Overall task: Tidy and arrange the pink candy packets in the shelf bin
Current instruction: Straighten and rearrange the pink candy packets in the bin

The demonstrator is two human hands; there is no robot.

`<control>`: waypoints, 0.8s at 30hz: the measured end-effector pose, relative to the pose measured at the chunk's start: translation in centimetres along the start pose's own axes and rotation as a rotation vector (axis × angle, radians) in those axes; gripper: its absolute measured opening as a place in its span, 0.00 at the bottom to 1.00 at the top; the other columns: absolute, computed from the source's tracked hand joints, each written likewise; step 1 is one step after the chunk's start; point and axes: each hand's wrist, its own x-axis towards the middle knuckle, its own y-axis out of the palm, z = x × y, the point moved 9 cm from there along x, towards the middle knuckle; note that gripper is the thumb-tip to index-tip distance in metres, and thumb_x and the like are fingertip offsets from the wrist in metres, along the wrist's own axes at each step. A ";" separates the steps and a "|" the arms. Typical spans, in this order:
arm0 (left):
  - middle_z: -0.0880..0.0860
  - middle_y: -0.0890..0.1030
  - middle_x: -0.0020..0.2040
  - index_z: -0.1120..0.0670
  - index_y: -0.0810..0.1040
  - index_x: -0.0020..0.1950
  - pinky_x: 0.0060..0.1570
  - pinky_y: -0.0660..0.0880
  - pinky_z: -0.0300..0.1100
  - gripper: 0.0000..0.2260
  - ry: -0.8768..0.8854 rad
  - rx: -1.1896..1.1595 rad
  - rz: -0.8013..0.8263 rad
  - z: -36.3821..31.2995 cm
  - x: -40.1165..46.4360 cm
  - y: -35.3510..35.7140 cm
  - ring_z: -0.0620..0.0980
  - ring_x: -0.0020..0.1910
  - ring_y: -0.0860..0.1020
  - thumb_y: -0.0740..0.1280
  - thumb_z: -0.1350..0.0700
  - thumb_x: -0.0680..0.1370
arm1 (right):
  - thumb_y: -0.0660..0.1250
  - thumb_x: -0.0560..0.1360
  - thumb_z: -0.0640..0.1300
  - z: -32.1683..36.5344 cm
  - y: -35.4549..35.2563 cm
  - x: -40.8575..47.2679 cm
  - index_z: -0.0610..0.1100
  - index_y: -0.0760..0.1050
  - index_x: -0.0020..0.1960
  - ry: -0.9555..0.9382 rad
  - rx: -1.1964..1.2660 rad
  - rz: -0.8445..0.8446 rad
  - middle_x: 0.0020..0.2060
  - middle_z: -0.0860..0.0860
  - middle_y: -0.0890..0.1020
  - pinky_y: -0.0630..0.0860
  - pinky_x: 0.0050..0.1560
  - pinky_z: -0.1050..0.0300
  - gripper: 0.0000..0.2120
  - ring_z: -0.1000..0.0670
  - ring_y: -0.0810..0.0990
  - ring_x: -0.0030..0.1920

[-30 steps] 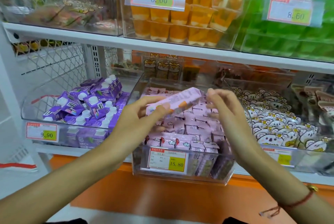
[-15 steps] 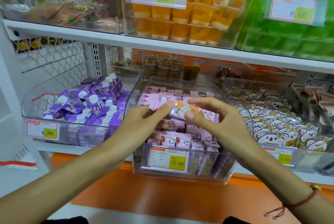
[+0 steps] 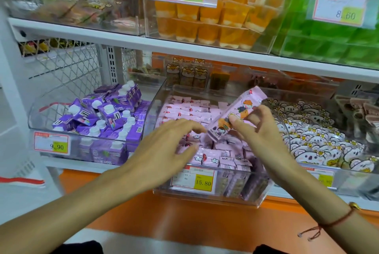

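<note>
Glossy pink plastic-film packets (image 3: 207, 151), clear smooth plastic bin (image 3: 207, 197), paper price tag (image 3: 193, 180)

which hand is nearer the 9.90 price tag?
Left. The left hand hovers over the pink packets, just right of the purple-carton bin that carries the tag. The right hand is farther right, holding a packet.

R hand (image 3: 264, 132) pinches pink packet (image 3: 238, 113) tilted over bin (image 3: 209, 194); L hand (image 3: 164, 149) flat on packets.

bare forearms, no sleeves; red string bracelet (image 3: 336, 221), gold bead, right wrist
</note>
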 end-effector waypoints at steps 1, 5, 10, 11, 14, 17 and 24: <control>0.34 0.75 0.54 0.39 0.74 0.58 0.53 0.70 0.40 0.10 0.047 0.061 0.075 -0.3 -0.1 0.8 0.34 0.55 0.70 0.64 0.50 0.78 | 0.67 0.75 0.41 0.1 0.2 0.0 0.44 0.60 0.67 -0.030 -0.005 0.002 0.51 0.50 0.80 0.81 0.47 0.62 0.25 0.61 0.83 0.43; 0.38 0.77 0.56 0.40 0.75 0.60 0.54 0.67 0.36 0.11 0.152 0.191 0.193 -0.8 -0.3 1.8 0.38 0.56 0.71 0.61 0.47 0.79 | 0.68 0.74 0.43 0.6 2.1 -0.3 0.57 0.57 0.68 -0.158 -0.110 0.100 0.51 0.53 0.77 0.80 0.39 0.63 0.29 0.57 0.84 0.40; 0.38 0.76 0.52 0.38 0.74 0.58 0.52 0.72 0.44 0.09 0.126 0.160 0.225 -0.2 -0.3 1.7 0.38 0.53 0.71 0.61 0.46 0.79 | 0.71 0.72 0.48 1.4 2.7 -0.4 0.64 0.61 0.58 -0.312 -0.360 0.156 0.49 0.63 0.77 0.80 0.40 0.62 0.24 0.57 0.83 0.39; 0.38 0.76 0.52 0.38 0.74 0.58 0.52 0.72 0.44 0.09 0.125 0.158 0.231 -0.2 -0.3 1.7 0.37 0.53 0.71 0.61 0.46 0.79 | 0.71 0.73 0.47 1.5 2.7 -0.4 0.65 0.60 0.56 -0.334 -0.388 0.168 0.51 0.61 0.76 0.80 0.41 0.61 0.24 0.57 0.83 0.39; 0.34 0.76 0.53 0.37 0.73 0.60 0.50 0.72 0.40 0.10 0.106 0.143 0.203 0.0 -0.3 1.5 0.34 0.53 0.71 0.62 0.46 0.78 | 0.71 0.74 0.45 1.3 2.5 -0.4 0.66 0.60 0.51 -0.313 -0.365 0.199 0.54 0.60 0.72 0.78 0.38 0.65 0.23 0.60 0.81 0.40; 0.29 0.74 0.49 0.36 0.73 0.58 0.46 0.71 0.35 0.10 0.072 0.112 0.166 0.4 -0.2 1.2 0.29 0.50 0.70 0.64 0.46 0.77 | 0.69 0.75 0.44 1.7 2.4 -0.7 0.61 0.60 0.51 -0.332 -0.426 0.220 0.54 0.63 0.70 0.75 0.38 0.69 0.20 0.62 0.80 0.40; 0.32 0.76 0.51 0.37 0.74 0.56 0.47 0.74 0.41 0.09 0.053 0.125 0.106 0.3 -0.1 0.8 0.33 0.52 0.72 0.65 0.47 0.76 | 0.64 0.76 0.50 0.3 4.3 -1.5 0.55 0.68 0.52 -0.332 -0.661 0.413 0.53 0.54 0.79 0.76 0.47 0.48 0.07 0.51 0.78 0.49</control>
